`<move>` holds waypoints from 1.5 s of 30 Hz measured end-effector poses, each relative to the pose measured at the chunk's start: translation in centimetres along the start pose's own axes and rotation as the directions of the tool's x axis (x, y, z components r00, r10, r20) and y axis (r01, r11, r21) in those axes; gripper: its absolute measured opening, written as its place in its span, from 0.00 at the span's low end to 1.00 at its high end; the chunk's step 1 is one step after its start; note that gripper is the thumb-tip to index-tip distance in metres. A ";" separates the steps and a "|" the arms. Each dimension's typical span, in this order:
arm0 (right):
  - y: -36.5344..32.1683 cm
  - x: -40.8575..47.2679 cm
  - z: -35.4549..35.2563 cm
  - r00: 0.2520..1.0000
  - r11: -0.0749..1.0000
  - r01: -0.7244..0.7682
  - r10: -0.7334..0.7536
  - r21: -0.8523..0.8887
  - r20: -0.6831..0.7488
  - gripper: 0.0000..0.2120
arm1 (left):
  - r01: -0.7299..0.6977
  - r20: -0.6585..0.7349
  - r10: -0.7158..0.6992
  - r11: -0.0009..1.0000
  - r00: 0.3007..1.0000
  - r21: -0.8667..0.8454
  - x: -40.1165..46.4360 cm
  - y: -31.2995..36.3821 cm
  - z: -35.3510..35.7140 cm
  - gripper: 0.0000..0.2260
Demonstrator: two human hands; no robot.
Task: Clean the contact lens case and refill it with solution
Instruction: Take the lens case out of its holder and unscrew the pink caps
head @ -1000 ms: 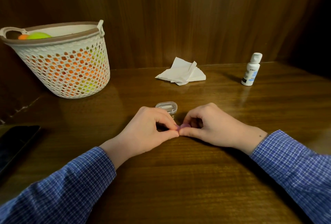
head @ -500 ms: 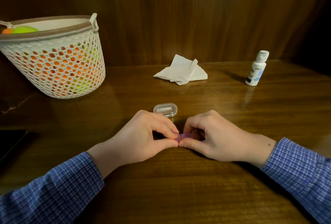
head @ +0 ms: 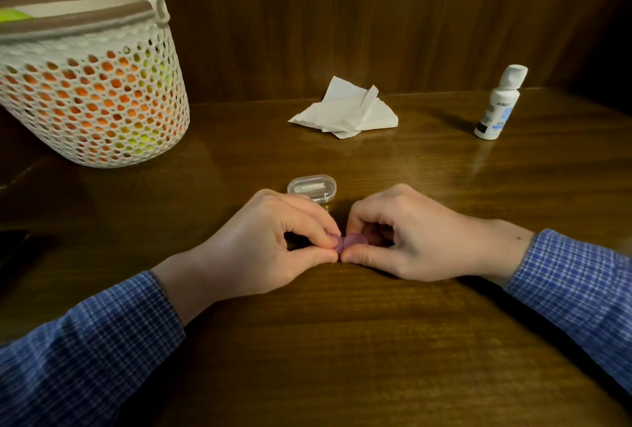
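Head view only: both hands low at the middle of the tabletop [head: 342, 341], left hand [head: 273, 249] and right hand [head: 410, 242] pinched from either side on a small purple contact lens case [head: 349, 242], mostly hidden by fingertips. Step in hand, by my reading: unscrewing or opening the case, cleaning not yet begun. Next move likely calls for a firm counter-twist, one hand steadying, then reaching for the folded tissue [head: 345, 112] well beyond. Solution bottle [head: 500, 103] stands upright far right, cap on; blue-and-white label, print too small to read. Clear plastic box [head: 312, 188] sits just behind the hands. Mesh basket [head: 95, 91] back left, no writing visible.
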State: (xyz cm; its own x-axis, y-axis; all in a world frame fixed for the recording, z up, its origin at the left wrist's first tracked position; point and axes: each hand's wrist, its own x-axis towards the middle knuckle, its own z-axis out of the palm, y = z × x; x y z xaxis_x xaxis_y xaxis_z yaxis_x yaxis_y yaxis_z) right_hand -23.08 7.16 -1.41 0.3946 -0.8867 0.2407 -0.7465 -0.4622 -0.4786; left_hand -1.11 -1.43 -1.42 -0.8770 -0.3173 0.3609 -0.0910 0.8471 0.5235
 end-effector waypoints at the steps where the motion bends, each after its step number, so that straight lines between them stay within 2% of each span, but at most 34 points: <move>1: -0.1 0.1 0.0 1.000 1.000 0.006 -0.006 0.007 0.008 0.13 | -0.002 0.000 0.002 1.000 1.000 0.005 0.0 0.1 0.0 0.06; 7: -0.5 0.3 -0.3 1.000 1.000 -0.019 0.019 -0.004 0.013 0.13 | 0.034 0.020 -0.034 0.999 0.999 0.029 0.0 0.4 -0.3 0.07; 12: -1.2 -0.7 -0.2 0.995 0.955 -0.087 0.072 -0.283 -0.064 0.22 | 0.134 -0.025 -0.134 0.991 0.991 0.020 -0.5 0.7 -0.1 0.08; 14: -1.4 -0.7 -0.1 0.994 0.935 -0.106 0.091 -0.338 -0.060 0.23 | 0.166 -0.055 -0.166 0.986 0.985 -0.010 -0.8 0.8 -0.2 0.08; 17: -1.6 -0.7 0.1 0.991 0.956 -0.126 0.111 -0.263 -0.072 0.24 | 0.204 -0.112 -0.208 0.978 0.972 -0.049 -0.9 1.2 0.0 0.08; 19: -1.8 -0.9 0.1 0.986 0.970 -0.143 0.123 -0.198 -0.110 0.25 | 0.251 -0.129 -0.270 0.957 0.954 -0.147 -0.8 1.4 0.1 0.12; 21: -1.9 -1.0 0.0 0.977 0.975 -0.159 0.133 -0.158 -0.167 0.24 | 0.363 -0.116 -0.412 0.881 0.904 -0.302 -0.4 1.7 -0.1 0.15; 23: -2.0 -1.0 -0.2 0.970 0.971 -0.180 0.149 -0.155 -0.191 0.24 | 0.489 -0.053 -0.550 0.778 0.833 -0.394 0.1 2.2 -0.4 0.10; 26: -2.3 -0.8 -0.3 0.975 0.968 -0.160 0.124 -0.192 -0.185 0.24 | 0.628 0.157 -0.639 0.628 0.753 -0.460 0.8 3.3 -0.4 0.19; 29: -2.8 -0.8 -0.4 0.982 0.968 -0.121 0.084 -0.219 -0.169 0.23 | 0.695 0.299 -0.637 0.570 0.711 -0.438 0.9 4.0 -0.5 0.18; 33: -2.9 -0.7 -0.2 0.980 0.936 -0.136 0.079 -0.324 -0.183 0.30 | 0.713 0.302 -0.654 0.560 0.693 -0.422 1.1 4.8 -0.2 0.18; 41: -3.7 -0.9 0.0 0.981 0.919 -0.134 0.069 -0.371 -0.183 0.33 | 0.659 0.305 -0.595 0.574 0.743 -0.487 1.0 5.3 0.5 0.20; 45: -4.0 -0.9 0.0 0.983 0.923 -0.113 0.049 -0.367 -0.180 0.31 | 0.610 0.301 -0.539 0.602 0.787 -0.516 0.7 4.9 0.5 0.18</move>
State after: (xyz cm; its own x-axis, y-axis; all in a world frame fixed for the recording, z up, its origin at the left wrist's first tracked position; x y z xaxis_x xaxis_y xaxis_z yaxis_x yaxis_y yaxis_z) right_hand -20.41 9.84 0.25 0.2553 -0.8953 0.3649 -0.9304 -0.3302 -0.1591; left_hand -2.39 2.71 0.98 -0.7828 -0.5782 -0.2302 -0.3459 0.0968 0.9333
